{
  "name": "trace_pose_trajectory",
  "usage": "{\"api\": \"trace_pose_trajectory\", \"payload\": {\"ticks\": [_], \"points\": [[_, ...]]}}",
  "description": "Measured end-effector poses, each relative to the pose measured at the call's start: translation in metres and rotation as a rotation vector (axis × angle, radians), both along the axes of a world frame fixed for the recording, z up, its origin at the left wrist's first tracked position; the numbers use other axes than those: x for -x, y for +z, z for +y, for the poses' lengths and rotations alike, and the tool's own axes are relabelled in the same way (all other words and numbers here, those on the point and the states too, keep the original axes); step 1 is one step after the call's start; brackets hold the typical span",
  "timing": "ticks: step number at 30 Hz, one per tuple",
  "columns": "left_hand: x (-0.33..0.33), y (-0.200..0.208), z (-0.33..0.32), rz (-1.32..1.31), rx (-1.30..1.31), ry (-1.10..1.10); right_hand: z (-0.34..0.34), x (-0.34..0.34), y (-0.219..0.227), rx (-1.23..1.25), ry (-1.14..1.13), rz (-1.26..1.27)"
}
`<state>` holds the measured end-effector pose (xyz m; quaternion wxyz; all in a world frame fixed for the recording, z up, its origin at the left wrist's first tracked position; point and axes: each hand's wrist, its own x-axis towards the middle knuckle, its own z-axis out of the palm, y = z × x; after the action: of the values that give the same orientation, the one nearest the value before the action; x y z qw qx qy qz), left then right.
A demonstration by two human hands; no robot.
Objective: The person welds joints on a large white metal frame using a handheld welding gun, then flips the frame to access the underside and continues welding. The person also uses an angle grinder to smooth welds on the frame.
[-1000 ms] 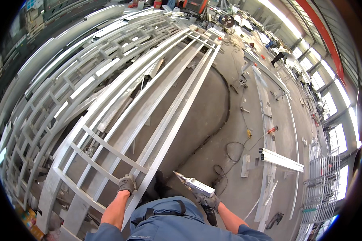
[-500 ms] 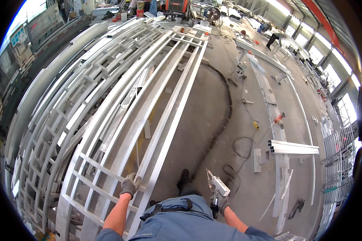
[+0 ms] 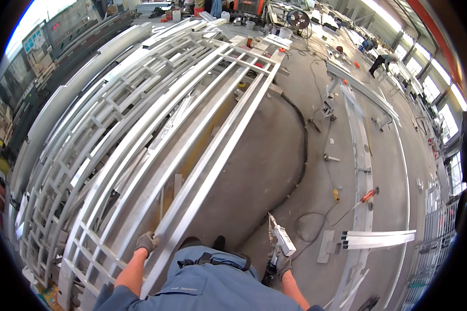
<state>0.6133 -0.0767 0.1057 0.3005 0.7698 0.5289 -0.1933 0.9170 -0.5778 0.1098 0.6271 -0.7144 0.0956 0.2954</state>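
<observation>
In the head view, the left hand is touching a rail of the long silver metal frame, which is stretching ahead; I cannot tell whether its grip is closing around it. The right hand's grip is grasping a white-bodied tool, which is pointing forward above the grey floor.

Grey floor under dark curving hose

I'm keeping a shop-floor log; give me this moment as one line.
left hand: gloved, on metal frame | right hand: gloved, gripping white tool | ahead: black hose on floor
</observation>
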Motion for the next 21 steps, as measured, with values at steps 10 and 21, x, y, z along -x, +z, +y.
{"api": "trace_pose_trajectory", "payload": {"ticks": [10,21], "points": [[-0.349,-0.02,0.068,-0.243,-0.111,-0.05,0.05,-0.252,0.022,-0.06,-0.123,0.078],[-0.804,0.008,0.177,-0.548,-0.249,-0.295,0.134,-0.522,0.073,-0.028,-0.324,0.056]]}}
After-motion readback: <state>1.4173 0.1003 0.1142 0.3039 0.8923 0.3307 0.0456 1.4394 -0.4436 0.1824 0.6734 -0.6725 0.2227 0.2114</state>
